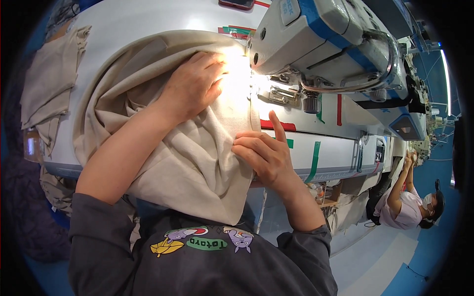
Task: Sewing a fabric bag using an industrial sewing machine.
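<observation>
A large piece of beige fabric (197, 153) lies in loose folds over the white sewing table and hangs over its front edge towards my lap. My left hand (197, 81) rests on it with bent fingers, gripping it just left of the sewing machine's needle area; lamp glare washes out the fingertips. Closer to me, my right hand (264, 153) holds the fabric's right edge with curled fingers, while one finger points up off the cloth. The sewing machine (316, 49) stands at the upper right. Glare hides the needle and presser foot.
Beige cut pieces (52, 79) are stacked at the far left. A phone (237, 4) lies at the back. Red tape (279, 125) and green tape (314, 160) mark the table. At right, a masked person (405, 207) works at another station.
</observation>
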Tool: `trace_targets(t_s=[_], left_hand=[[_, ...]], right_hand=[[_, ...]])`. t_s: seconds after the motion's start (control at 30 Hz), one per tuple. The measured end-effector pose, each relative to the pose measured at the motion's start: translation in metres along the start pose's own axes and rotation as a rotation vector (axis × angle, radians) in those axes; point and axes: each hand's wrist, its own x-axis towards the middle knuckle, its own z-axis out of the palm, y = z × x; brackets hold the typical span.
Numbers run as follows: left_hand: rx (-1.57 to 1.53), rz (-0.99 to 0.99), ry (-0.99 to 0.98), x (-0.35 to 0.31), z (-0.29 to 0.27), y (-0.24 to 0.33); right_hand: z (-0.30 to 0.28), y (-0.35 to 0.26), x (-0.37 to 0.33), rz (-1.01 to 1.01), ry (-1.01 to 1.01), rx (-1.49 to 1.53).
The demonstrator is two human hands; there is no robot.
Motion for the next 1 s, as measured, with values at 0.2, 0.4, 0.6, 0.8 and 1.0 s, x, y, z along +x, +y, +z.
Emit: trace_targets(t_s=[0.2, 0.4, 0.6, 0.8, 1.0], left_hand=[[0.007, -0.021, 0.06, 0.009, 0.009, -0.012], [0.029, -0.092, 0.032, 0.018, 0.011, -0.024], [0.039, 0.147, -0.088, 0.011, -0.028, -0.021], [0.112, -0.047, -1.45, -0.058, -0.134, 0.125], [0.221, -0.206, -0.834, -0.072, -0.118, 0.101]], right_hand=[[0.0, 0.005, 0.004, 0.009, 0.008, -0.003], [0.003, 0.007, 0.009, 0.045, 0.024, 0.048], [-0.01, -0.03, -0.002, -0.042, -0.232, 0.221], [-0.028, -0.092, -0.049, -0.091, -0.22, 0.397], [-0.021, -0.114, -0.06, 0.025, -0.058, 0.135]])
